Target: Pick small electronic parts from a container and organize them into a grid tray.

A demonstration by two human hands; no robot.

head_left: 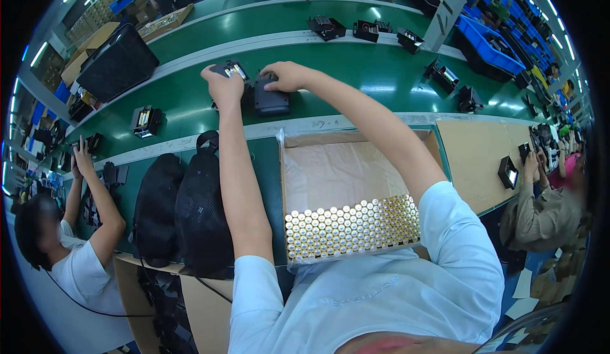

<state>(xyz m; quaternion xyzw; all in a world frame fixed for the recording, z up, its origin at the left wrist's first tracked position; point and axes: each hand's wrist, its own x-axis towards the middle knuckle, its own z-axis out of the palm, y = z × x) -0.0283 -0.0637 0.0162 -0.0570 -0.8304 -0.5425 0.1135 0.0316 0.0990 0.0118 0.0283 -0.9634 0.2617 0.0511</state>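
Out over the green conveyor belt, my left hand (225,88) grips a black device (219,68) by its side. Bright battery cells show in its open compartment. Just to the right, my right hand (287,76) is closed over the far end of a black box-shaped device (272,103), with the thumb on its top. The undersides of both devices are hidden. Nearer to me, below my right forearm, sits a shallow cardboard box (284,182) lined with thin sheeting. Rows of upright battery cells (343,230) fill its near part.
Two black bags (203,208) lie left of the box. Flat cardboard (486,154) covers the bench at right. Other black devices (147,121) sit along the belt. A blue bin (489,46) stands far right. Co-workers sit on both sides, one at left with raised hands (81,160).
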